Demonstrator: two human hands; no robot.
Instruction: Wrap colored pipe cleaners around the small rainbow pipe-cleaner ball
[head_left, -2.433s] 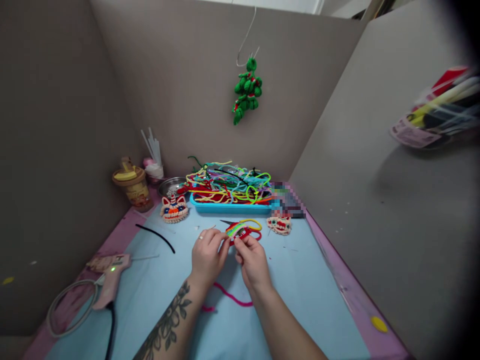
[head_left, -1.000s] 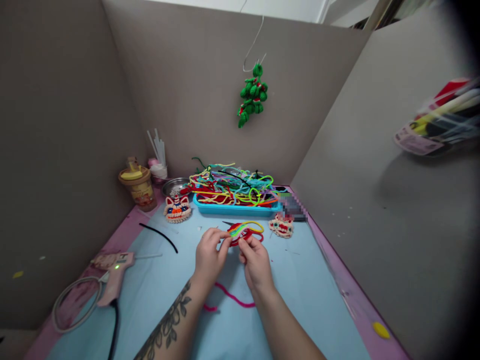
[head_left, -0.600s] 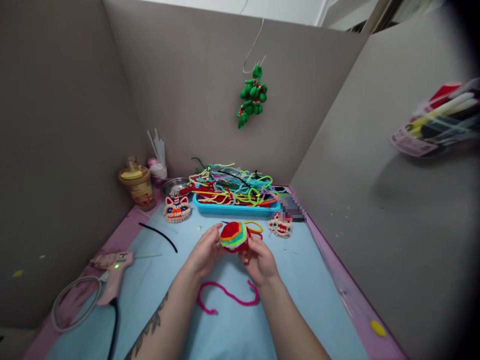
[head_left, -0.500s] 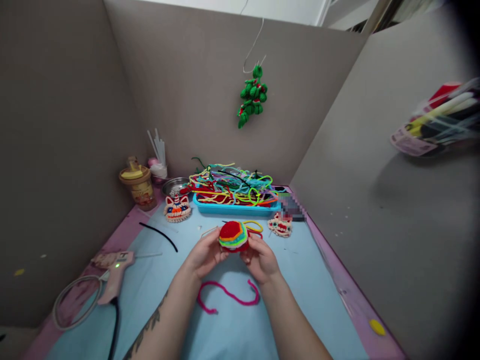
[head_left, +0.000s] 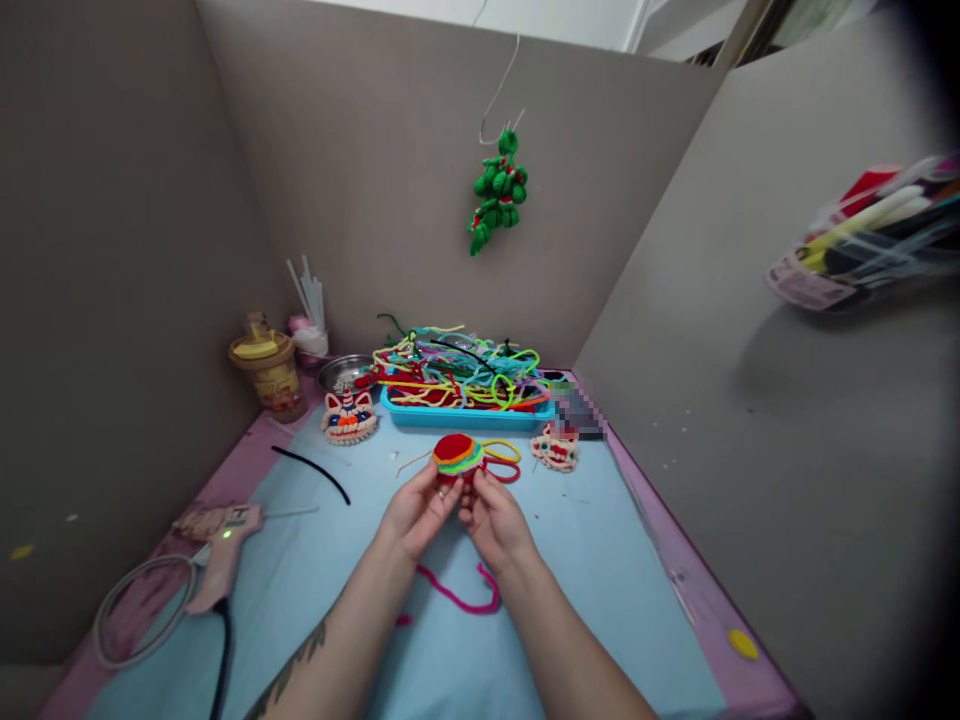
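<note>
Between both hands is a round piece made of coiled pipe cleaners [head_left: 456, 455], red at the middle with orange, teal, green and white bands along its near side. My left hand [head_left: 421, 508] grips its left and near edge, fingers closed. On the near right edge my right hand [head_left: 493, 510] pinches it, fingertips close to the left hand's. Behind it lie yellow and red pipe-cleaner loops [head_left: 504, 462]; whether they join the piece I cannot tell. A magenta pipe cleaner [head_left: 469, 605] lies on the blue mat below the hands, partly covered by my left forearm.
At the back sits a blue tray [head_left: 465, 418] heaped with pipe cleaners. Two animal-face pieces [head_left: 349, 418] flank it. Leftward are a glue gun [head_left: 231, 560] with a lit green light, a black pipe cleaner [head_left: 313, 470], a lidded cup [head_left: 274, 375] and a metal bowl [head_left: 349, 374].
The round piece has tipped and moved slightly left and away. My hands have drawn closer together at its near edge. The head view has shifted a little.
</note>
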